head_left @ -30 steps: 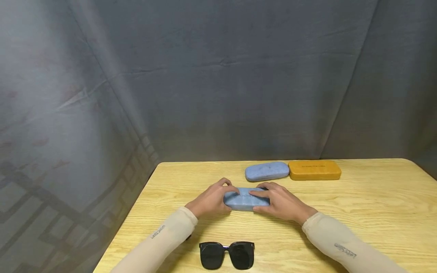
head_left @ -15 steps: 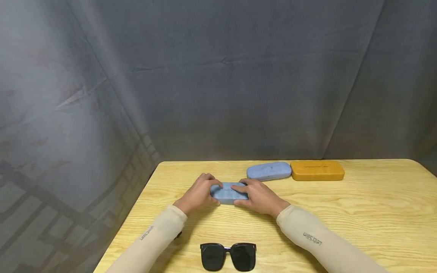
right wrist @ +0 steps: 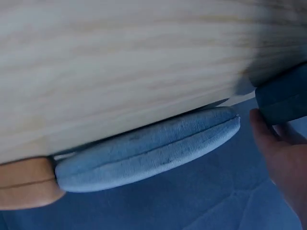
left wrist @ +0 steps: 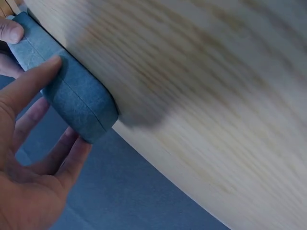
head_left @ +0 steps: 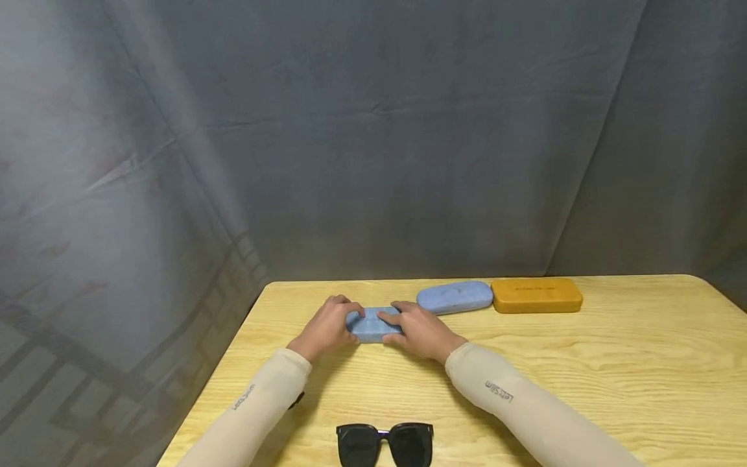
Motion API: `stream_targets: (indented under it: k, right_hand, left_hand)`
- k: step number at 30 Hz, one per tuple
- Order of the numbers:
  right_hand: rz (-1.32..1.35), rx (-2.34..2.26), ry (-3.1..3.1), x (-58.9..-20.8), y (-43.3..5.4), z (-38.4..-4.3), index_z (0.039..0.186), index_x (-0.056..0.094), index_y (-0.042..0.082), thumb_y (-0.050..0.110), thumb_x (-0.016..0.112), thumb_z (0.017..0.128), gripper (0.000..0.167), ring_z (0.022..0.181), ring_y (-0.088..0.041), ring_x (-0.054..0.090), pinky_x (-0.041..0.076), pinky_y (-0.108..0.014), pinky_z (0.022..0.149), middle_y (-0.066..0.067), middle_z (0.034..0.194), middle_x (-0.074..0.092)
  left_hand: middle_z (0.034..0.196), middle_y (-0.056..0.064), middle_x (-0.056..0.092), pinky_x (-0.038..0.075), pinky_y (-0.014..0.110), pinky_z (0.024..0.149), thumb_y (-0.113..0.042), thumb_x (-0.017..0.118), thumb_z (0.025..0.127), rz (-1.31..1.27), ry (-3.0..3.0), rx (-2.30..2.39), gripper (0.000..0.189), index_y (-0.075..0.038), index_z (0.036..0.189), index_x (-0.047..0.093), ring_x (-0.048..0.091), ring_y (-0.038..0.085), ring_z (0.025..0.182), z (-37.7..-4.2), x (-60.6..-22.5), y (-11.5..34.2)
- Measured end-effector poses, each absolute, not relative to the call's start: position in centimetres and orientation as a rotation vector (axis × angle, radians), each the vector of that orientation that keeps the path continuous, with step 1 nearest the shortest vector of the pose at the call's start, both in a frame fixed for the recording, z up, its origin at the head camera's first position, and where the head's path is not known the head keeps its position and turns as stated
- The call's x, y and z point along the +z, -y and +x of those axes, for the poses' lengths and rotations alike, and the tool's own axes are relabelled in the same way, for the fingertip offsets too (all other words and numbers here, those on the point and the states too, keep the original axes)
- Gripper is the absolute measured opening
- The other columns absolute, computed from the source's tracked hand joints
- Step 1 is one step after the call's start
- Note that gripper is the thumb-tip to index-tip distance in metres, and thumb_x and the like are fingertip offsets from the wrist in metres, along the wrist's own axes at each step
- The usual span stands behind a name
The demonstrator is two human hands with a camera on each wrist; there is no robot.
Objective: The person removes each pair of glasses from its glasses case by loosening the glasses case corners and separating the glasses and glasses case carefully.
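Both hands hold a light blue glasses case (head_left: 371,329) with faint lettering on its lid. My left hand (head_left: 328,329) grips its left end, thumb at the near side and fingers over the top and far side. At the right end, my right hand (head_left: 421,332) holds it in the same way. In the left wrist view the case (left wrist: 79,93) lies at the table's far edge, with fingers of the left hand (left wrist: 36,167) around its end. The right wrist view catches only its dark end (right wrist: 285,98), beside the right hand's (right wrist: 288,163) fingers.
Right of the held case, a periwinkle-blue glasses case (head_left: 455,298) lies slightly angled, end to end with an orange case (head_left: 537,296). Black sunglasses (head_left: 358,447) lie near the front. A small black thing (head_left: 296,400) shows under the left sleeve. Grey cloth (head_left: 408,162) hangs behind the table.
Both hands have moved the light blue case left and farther back on the table, opening a gap from where it stood in front of the periwinkle case. The other cases and sunglasses have stayed put.
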State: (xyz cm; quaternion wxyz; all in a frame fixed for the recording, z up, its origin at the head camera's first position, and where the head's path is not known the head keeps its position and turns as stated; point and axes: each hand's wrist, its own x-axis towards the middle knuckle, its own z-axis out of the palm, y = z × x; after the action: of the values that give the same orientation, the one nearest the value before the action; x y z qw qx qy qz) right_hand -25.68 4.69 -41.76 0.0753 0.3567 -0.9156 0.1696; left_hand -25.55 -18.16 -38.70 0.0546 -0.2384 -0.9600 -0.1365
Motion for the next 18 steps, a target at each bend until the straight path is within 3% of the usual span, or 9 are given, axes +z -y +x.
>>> stream_targets:
  k: [5, 10, 14, 18]
  right_hand:
    - [1.009, 0.509, 2.833, -41.1, -4.5, -26.5, 0.146, 0.051, 0.017, 0.040, 0.060, 0.097, 0.055, 0.140, -0.050, 0.040, 0.039, -0.062, 0.109, -0.029, 0.150, 0.043]
    - [1.013, 0.508, 2.898, -40.6, -5.1, -27.5, 0.151, 0.044, 0.019, 0.038, 0.058, 0.099, 0.057, 0.147, -0.046, 0.029, 0.036, -0.063, 0.111, -0.028, 0.157, 0.033]
    - [0.992, 0.534, 2.884, -40.4, -7.3, -28.3, 0.152, 0.043, 0.018, 0.041, 0.060, 0.098, 0.061, 0.150, -0.041, 0.026, 0.028, -0.062, 0.116, -0.022, 0.160, 0.031]
    - [0.839, 0.548, 2.866, -40.4, -11.3, -28.8, 0.150, 0.047, 0.015, 0.047, 0.065, 0.093, 0.067, 0.148, -0.044, 0.028, 0.023, -0.066, 0.116, -0.022, 0.157, 0.036]
  left_hand:
    - [0.117, 0.016, 0.067, 0.055, 0.044, 0.091, -0.015, 0.092, 0.068, -0.668, 2.905, -0.376, 0.044, -0.014, 0.108, 0.074, 0.061, 0.036, 0.110, -26.7, -38.5, 17.8]
    - [0.118, 0.017, 0.067, 0.053, 0.046, 0.095, -0.014, 0.092, 0.068, -0.640, 2.900, -0.371, 0.044, -0.014, 0.108, 0.074, 0.060, 0.037, 0.113, -28.0, -38.5, 17.5]
    - [0.118, 0.016, 0.068, 0.052, 0.047, 0.097, -0.013, 0.092, 0.069, -0.638, 2.901, -0.397, 0.043, -0.013, 0.108, 0.074, 0.059, 0.037, 0.116, -28.9, -38.9, 17.1]
    - [0.118, 0.015, 0.068, 0.052, 0.046, 0.097, -0.009, 0.090, 0.071, -0.602, 2.904, -0.412, 0.041, -0.014, 0.108, 0.073, 0.059, 0.036, 0.117, -29.6, -39.1, 16.7]
